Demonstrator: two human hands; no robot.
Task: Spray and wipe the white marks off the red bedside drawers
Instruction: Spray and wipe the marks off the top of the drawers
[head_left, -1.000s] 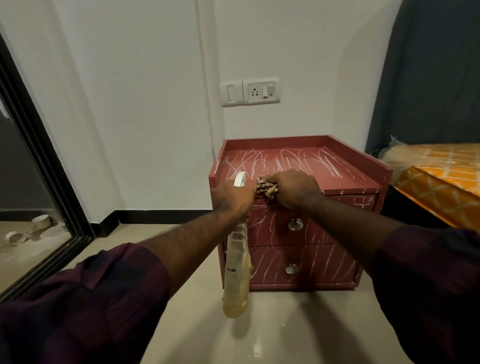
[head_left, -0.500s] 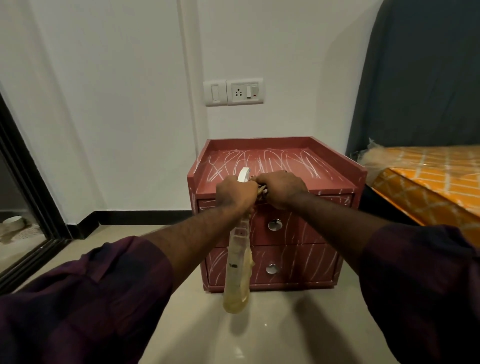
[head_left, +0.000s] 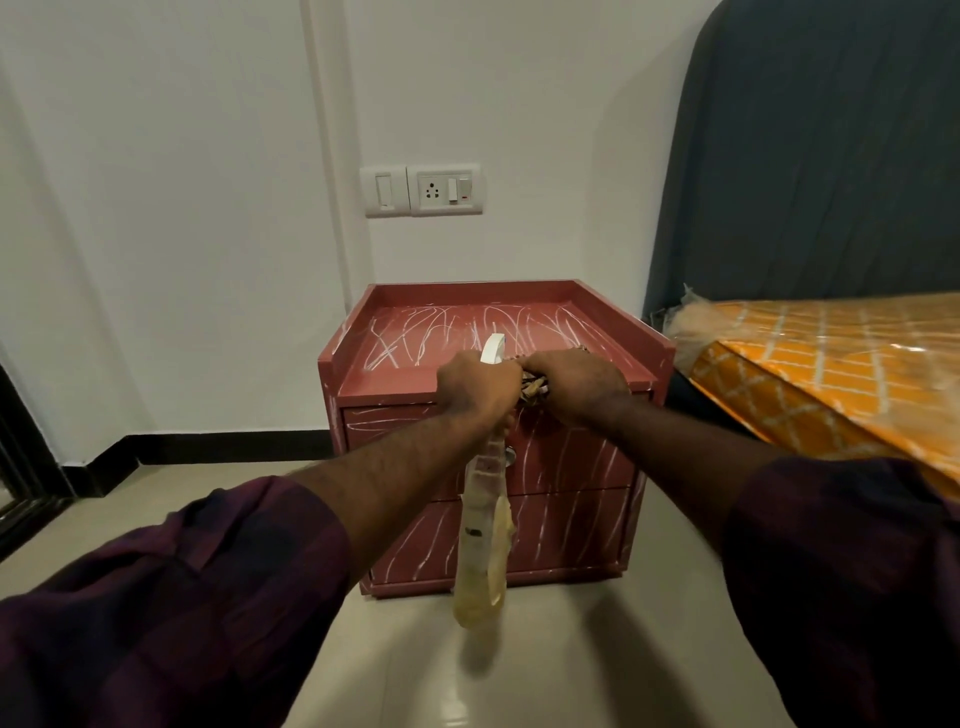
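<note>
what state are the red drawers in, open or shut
Shut. Both fronts of the red bedside drawers sit flush with the frame around them, with no gap or interior showing.

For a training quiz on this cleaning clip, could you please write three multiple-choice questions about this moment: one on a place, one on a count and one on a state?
1. Where is the socket?
A. on the wall above the drawers
B. on the floor
C. on the door frame

2. How many drawer fronts does the red unit show?
A. one
B. two
C. four

3. What is the left hand doing?
A. gripping the spray bottle
B. lying flat on the floor
C. pulling a knob

Answers:
1 A: the socket plate sits on the white wall straight above the unit.
2 B: two fronts are stacked, one over the other.
3 A: its fingers curl round the bottle's neck and the body hangs below, while the right hand holds the cloth.
</note>
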